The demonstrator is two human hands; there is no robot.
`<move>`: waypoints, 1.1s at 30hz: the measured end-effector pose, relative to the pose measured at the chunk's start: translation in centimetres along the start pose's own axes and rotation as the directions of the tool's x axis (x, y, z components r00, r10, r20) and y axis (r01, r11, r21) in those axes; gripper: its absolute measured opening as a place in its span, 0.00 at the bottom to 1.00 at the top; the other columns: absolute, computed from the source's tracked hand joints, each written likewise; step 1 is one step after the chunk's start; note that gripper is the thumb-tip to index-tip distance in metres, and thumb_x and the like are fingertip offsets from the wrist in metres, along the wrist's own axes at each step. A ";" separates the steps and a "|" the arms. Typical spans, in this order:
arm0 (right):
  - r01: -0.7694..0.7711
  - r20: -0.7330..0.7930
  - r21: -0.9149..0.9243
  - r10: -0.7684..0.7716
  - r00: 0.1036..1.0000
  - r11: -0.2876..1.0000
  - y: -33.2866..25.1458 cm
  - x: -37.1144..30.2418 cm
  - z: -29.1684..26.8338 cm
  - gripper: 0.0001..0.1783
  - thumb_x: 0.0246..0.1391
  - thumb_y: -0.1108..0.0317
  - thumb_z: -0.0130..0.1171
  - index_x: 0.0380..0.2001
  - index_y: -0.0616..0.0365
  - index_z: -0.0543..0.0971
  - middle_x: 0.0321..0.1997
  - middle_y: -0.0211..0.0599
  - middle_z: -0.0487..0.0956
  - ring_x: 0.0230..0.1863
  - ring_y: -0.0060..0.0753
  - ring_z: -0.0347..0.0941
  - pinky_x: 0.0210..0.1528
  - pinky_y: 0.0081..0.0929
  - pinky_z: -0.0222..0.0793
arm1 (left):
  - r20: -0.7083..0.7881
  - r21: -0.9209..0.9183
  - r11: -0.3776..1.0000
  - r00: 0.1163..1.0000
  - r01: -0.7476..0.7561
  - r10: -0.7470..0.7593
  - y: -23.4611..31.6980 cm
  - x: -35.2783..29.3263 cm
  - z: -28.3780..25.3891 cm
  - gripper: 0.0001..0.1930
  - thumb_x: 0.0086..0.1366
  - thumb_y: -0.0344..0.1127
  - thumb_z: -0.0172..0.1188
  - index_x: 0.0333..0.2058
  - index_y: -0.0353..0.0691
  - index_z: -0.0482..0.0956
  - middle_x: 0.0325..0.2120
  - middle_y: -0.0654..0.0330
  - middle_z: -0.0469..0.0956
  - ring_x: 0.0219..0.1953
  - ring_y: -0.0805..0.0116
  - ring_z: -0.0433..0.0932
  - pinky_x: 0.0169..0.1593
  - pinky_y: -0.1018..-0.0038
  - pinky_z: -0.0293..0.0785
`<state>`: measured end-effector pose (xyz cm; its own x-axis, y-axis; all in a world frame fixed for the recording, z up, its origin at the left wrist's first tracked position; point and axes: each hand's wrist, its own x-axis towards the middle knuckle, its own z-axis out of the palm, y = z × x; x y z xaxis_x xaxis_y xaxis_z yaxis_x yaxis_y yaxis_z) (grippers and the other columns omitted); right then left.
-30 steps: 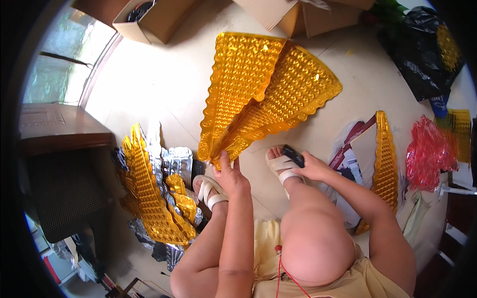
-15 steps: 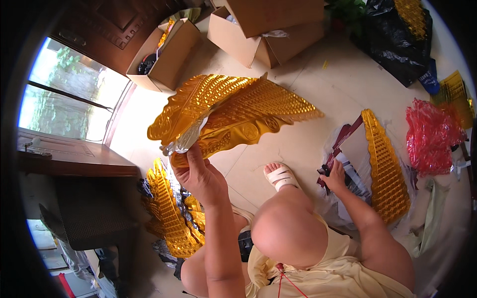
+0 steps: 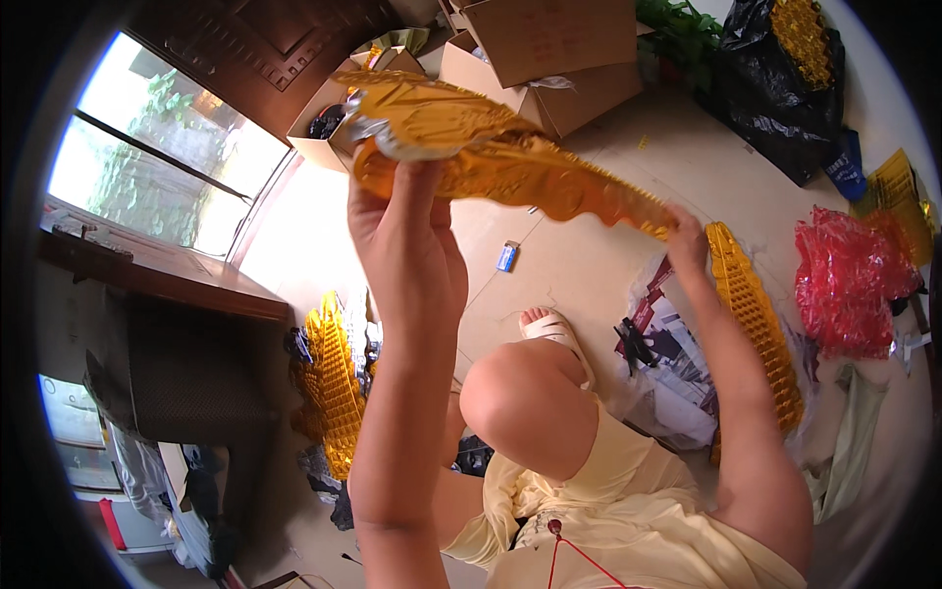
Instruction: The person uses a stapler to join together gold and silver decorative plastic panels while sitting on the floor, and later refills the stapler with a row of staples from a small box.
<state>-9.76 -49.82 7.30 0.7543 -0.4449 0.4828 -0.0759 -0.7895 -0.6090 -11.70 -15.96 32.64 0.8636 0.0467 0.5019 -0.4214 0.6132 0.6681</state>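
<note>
A long gold embossed foil ornament [image 3: 549,182] with a scalloped edge is held up in front of me. My left hand [image 3: 412,240] pinches its left end, next to a crumpled silver part [image 3: 397,139]. At the tapered right end, the closed fingers of my right hand [image 3: 689,243] grip the tip. Below the right hand, a black object [image 3: 636,344], perhaps a clip or small tool, lies on printed sheets in clear plastic [image 3: 677,393]. Another gold foil piece [image 3: 754,314] lies beside them. More gold foil pieces [image 3: 334,383] are piled at my left.
Cardboard boxes [image 3: 549,39] stand at the back. A small blue box [image 3: 507,256] lies on the tiles. To the right are red plastic wrapping [image 3: 849,280] and a black bag [image 3: 785,108]. A dark chair [image 3: 191,383] and a wooden ledge [image 3: 177,280] flank the left side.
My left hand has raised the gold foil ornament. My right hand has left the black object and gone up to grip the ornament's right tip. The small blue box has come into sight.
</note>
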 end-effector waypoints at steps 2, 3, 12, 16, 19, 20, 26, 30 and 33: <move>-0.162 0.000 0.065 0.162 0.987 0.985 2.7 3.5 -2.5 0.17 0.53 0.71 0.52 0.47 0.52 0.78 0.42 0.43 0.79 0.45 0.44 0.75 0.49 0.32 0.69 | -0.012 -0.106 0.992 0.997 0.072 -0.074 -0.7 0.4 0.8 0.11 0.61 0.23 0.55 0.43 0.35 0.72 0.38 0.59 0.78 0.42 0.72 0.76 0.49 0.75 0.71; -0.140 -0.054 0.156 0.149 0.987 0.978 3.2 4.8 -4.2 0.17 0.55 0.70 0.52 0.48 0.53 0.77 0.44 0.43 0.79 0.45 0.40 0.76 0.49 0.30 0.69 | 0.026 -0.141 0.986 0.996 0.092 -0.089 -1.1 0.6 0.6 0.12 0.59 0.22 0.54 0.43 0.35 0.72 0.39 0.58 0.77 0.43 0.70 0.76 0.50 0.73 0.71; 0.287 -0.656 -0.027 -0.233 0.718 0.958 5.1 2.4 -19.1 0.20 0.57 0.81 0.45 0.52 0.61 0.73 0.58 0.42 0.71 0.60 0.42 0.64 0.62 0.35 0.59 | 0.429 -0.474 0.757 0.869 0.450 -0.248 -4.4 -1.0 0.5 0.26 0.46 0.25 0.50 0.49 0.32 0.69 0.46 0.53 0.73 0.49 0.58 0.73 0.55 0.65 0.68; 0.101 -0.585 -0.265 -0.243 0.774 0.959 8.1 -3.7 -19.3 0.27 0.51 0.87 0.43 0.54 0.56 0.73 0.61 0.40 0.68 0.65 0.41 0.58 0.65 0.35 0.55 | 0.315 0.055 0.797 0.747 0.602 -0.586 -8.9 -1.4 -4.6 0.19 0.54 0.27 0.56 0.47 0.34 0.72 0.43 0.57 0.77 0.46 0.65 0.76 0.53 0.70 0.69; 0.020 -0.347 -0.348 -0.149 0.926 0.937 13.4 -8.3 -17.4 0.35 0.44 0.91 0.42 0.56 0.50 0.72 0.64 0.36 0.65 0.68 0.40 0.52 0.69 0.35 0.48 | -0.104 0.622 0.350 0.517 0.700 -0.850 -11.9 -2.5 -8.9 0.14 0.60 0.36 0.57 0.44 0.38 0.76 0.36 0.62 0.79 0.40 0.72 0.75 0.46 0.75 0.71; -0.056 -0.290 -0.258 -0.022 0.957 0.964 15.4 -10.1 -15.9 0.36 0.45 0.90 0.42 0.56 0.46 0.72 0.65 0.35 0.63 0.70 0.38 0.49 0.68 0.33 0.48 | -0.254 0.724 0.121 0.426 0.679 -0.868 -12.5 -3.1 -10.3 0.14 0.60 0.37 0.58 0.43 0.39 0.77 0.34 0.63 0.78 0.39 0.72 0.75 0.45 0.76 0.70; -0.498 0.249 -0.329 0.582 0.774 0.802 19.0 -14.1 -9.0 0.24 0.55 0.73 0.54 0.57 0.51 0.70 0.71 0.40 0.47 0.73 0.41 0.34 0.66 0.37 0.52 | -0.303 0.724 0.143 0.497 0.675 -0.813 -8.1 -4.2 -18.2 0.17 0.63 0.43 0.56 0.46 0.39 0.75 0.43 0.60 0.76 0.46 0.68 0.74 0.50 0.72 0.69; -0.489 0.353 -0.448 0.651 0.672 0.748 18.8 -13.7 -5.2 0.25 0.51 0.63 0.58 0.54 0.55 0.72 0.68 0.43 0.55 0.69 0.47 0.46 0.65 0.38 0.52 | -0.325 0.740 0.156 0.551 0.654 -0.769 0.4 -5.3 -20.4 0.18 0.65 0.43 0.54 0.48 0.38 0.74 0.45 0.58 0.75 0.49 0.65 0.74 0.52 0.70 0.68; -0.164 0.450 -0.422 0.363 0.816 0.891 23.4 -14.3 -2.7 0.23 0.46 0.60 0.60 0.46 0.58 0.76 0.56 0.49 0.70 0.57 0.52 0.63 0.56 0.42 0.62 | -0.463 0.638 0.227 0.603 0.736 -0.650 4.9 -9.4 -25.2 0.16 0.66 0.39 0.53 0.48 0.35 0.74 0.44 0.60 0.76 0.46 0.70 0.76 0.50 0.74 0.71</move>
<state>-24.11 -63.02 -12.15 0.8814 -0.4594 -0.1101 -0.4665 -0.8097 -0.3560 -14.94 6.50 17.33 0.9225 -0.0052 -0.3861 0.3629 -0.3294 0.8717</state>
